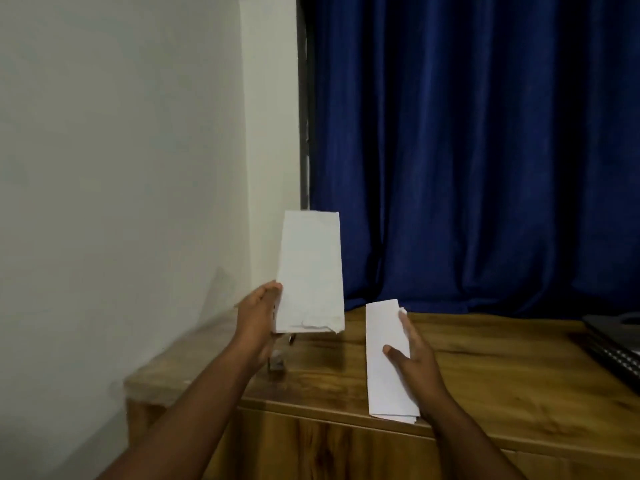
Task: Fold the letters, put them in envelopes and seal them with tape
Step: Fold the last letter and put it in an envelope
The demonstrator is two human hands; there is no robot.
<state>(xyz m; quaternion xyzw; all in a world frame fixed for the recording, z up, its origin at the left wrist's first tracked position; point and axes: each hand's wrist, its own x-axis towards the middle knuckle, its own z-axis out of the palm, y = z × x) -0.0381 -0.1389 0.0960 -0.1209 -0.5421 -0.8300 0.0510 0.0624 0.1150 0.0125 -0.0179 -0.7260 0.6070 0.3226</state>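
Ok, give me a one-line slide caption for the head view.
Left hand holds an envelope upright; right hand holds a folded letter over the wooden table.

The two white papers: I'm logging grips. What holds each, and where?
Left hand grips the envelope at its lower left edge; right hand holds the folded letter along its right side.

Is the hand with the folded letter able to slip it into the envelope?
Probably yes: the right hand holds the folded letter beside the envelope in the left hand, with nothing between them.

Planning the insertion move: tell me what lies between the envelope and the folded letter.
Head view: nothing lies between envelope and folded letter; only bare wooden desk and blue curtain behind.
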